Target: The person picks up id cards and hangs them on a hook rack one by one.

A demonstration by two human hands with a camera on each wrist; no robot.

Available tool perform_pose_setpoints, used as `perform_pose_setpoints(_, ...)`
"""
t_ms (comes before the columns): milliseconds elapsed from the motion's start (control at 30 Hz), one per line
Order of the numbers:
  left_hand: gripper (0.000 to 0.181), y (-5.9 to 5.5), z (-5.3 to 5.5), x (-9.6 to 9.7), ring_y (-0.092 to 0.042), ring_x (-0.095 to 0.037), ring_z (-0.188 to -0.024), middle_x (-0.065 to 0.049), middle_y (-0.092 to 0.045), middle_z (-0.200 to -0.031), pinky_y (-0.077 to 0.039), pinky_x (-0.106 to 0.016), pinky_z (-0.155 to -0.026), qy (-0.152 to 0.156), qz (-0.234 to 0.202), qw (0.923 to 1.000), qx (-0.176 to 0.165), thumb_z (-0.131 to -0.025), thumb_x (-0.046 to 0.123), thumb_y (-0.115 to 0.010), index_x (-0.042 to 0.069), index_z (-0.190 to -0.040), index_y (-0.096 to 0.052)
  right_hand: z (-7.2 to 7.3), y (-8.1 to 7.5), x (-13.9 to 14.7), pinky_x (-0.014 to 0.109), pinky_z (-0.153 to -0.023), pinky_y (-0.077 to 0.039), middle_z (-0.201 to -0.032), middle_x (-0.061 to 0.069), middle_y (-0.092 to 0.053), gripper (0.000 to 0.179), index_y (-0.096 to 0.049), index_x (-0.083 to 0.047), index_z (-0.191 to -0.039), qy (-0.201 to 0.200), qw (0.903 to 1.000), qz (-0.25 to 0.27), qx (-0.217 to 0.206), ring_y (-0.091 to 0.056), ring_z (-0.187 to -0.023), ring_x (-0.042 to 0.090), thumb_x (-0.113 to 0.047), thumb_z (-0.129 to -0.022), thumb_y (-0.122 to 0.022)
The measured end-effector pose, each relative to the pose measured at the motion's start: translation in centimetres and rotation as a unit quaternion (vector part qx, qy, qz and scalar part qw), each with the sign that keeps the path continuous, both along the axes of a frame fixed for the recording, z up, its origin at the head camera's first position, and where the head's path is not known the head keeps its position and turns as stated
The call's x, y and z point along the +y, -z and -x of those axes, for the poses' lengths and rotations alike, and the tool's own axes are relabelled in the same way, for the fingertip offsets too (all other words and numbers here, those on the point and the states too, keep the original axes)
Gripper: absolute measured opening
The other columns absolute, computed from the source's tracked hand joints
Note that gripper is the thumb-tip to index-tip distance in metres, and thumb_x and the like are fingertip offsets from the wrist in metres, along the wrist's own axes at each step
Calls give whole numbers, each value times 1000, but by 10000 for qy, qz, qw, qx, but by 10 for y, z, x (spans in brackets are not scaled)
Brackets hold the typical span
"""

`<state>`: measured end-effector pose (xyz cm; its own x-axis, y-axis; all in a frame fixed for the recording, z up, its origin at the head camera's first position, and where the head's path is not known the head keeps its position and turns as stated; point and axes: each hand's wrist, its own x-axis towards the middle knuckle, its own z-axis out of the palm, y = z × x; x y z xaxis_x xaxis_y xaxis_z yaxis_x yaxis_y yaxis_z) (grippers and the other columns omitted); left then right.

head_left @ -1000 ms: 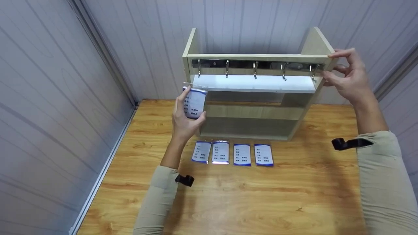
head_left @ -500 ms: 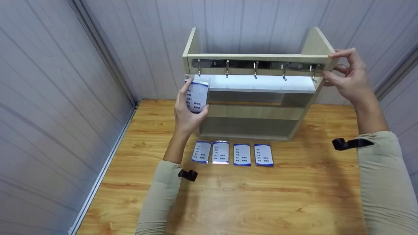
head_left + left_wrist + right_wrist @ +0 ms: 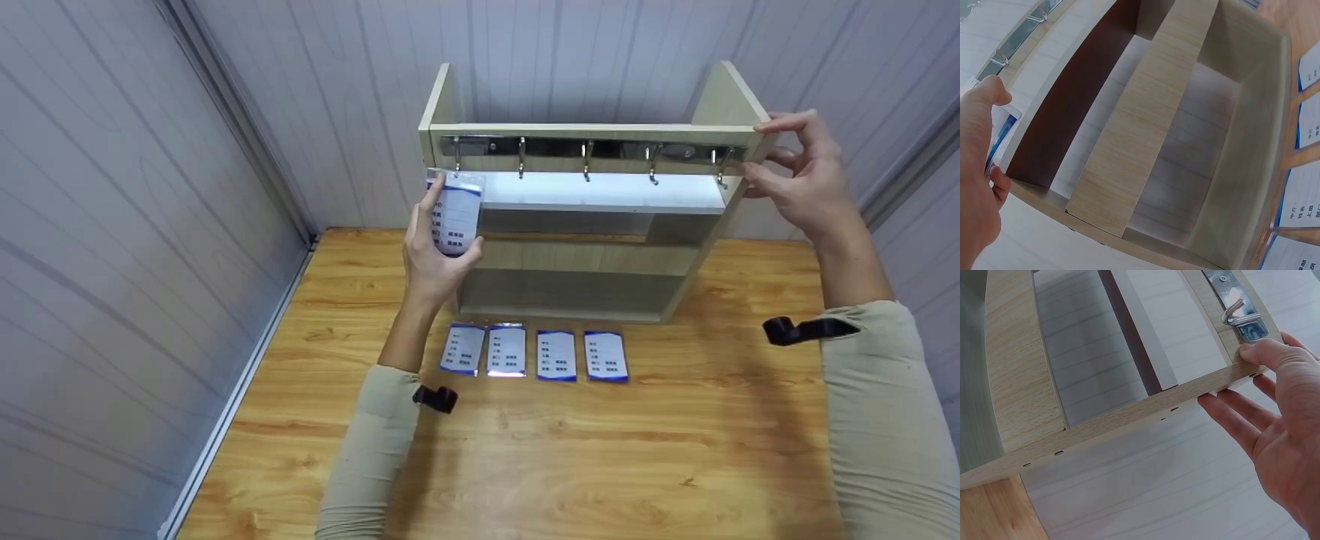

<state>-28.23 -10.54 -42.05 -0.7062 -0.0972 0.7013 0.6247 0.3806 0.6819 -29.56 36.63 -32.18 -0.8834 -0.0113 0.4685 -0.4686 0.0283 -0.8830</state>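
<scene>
My left hand [image 3: 436, 259] holds a badge card [image 3: 459, 214] in a clear sleeve, white with a blue band, between thumb and fingers. The card is upright, its top edge right at the leftmost hook [image 3: 457, 154] of the metal hook strip [image 3: 555, 147]. In the left wrist view the hand hides most of the card, leaving a blue corner [image 3: 1002, 138] in sight. My right hand [image 3: 806, 176] grips the upper right side of the wooden shelf unit [image 3: 592, 259], thumb on the front beside the last hook [image 3: 1235, 315], fingers along the outer side.
Several similar badge cards [image 3: 556, 355] lie in a row on the wood-grain floor [image 3: 570, 465] before the shelf unit. A light panelled wall [image 3: 322, 112] stands behind it, with another wall [image 3: 112, 247] at the left. Several hooks line the strip.
My left hand has raised the badge card and shifted it slightly right, bringing its top edge up to the leftmost hook. The right hand keeps its grip on the shelf unit.
</scene>
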Motion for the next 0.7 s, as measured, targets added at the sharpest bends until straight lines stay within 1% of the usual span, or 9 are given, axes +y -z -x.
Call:
perform_pose_setpoints(67,93,0,0,0,-66,-36,-115,-25,-62,-156,-56,-39,-90,-26,10,10000,-60,-82,15,-89,5,-165,-47,0,0,0,26,-67,-68,-154,4,-53,46,-62,-3,-136,39,10000,-51,-17,-72,-122,18,19,-95,-69)
perform_pose_setpoints(167,93,-1,-1,0,-66,-36,-115,-24,-63,-151,-56,-40,-89,-96,50,9997,-203,-84,14,-88,7,-167,-46,-1,0,-1,26,-68,-68,-156,4,-53,46,-62,-3,-136,103,9998,-147,-48,-72,-123,18,18,-96,-70)
perform_pose_setpoints(233,93,-1,-2,1,-66,-36,-112,-25,-64,-143,-57,-41,-88,-186,135,9993,-294,-85,14,-88,10,-167,-46,-1,-1,-1,26,-68,-68,-156,4,-53,46,-62,-3,-137,124,9997,-182,-56,-72,-123,18,17,-96,-71)
perform_pose_setpoints(333,92,-2,-3,1,-65,-35,-106,-25,-64,-130,-59,-44,-85,-341,298,9983,-375,-85,15,-89,13,-166,-45,-2,-1,-1,26,-68,-68,-155,4,-53,45,-62,-3,-136,53,9999,-80,-53,-73,-123,18,17,-96,-72)
perform_pose_setpoints(400,91,-2,-3,0,-64,-35,-103,-24,-63,-125,-61,-47,-83,-436,400,9974,-406,-85,16,-89,15,-165,-45,-1,-1,-1,26,-68,-68,-155,4,-53,45,-62,-3,-136,30,10000,-47,-40,-73,-123,17,16,-96,-72)
perform_pose_setpoints(533,92,-3,-3,0,-66,-38,-105,-24,-64,-126,-64,-51,-86,-544,536,9959,-491,-86,19,-89,17,-166,-45,-2,-1,-1,26,-67,-68,-155,5,-52,46,-62,-2,-136,13,10000,29,-51,-73,-123,17,17,-96,-71)
perform_pose_setpoints(700,94,-4,-3,0,-69,-40,-110,-24,-66,-130,-66,-53,-89,-636,600,9943,-613,-87,20,-90,19,-169,-44,-1,0,-1,26,-67,-68,-155,4,-53,46,-62,-1,-136,-3,9999,80,-68,-73,-122,17,19,-96,-70)
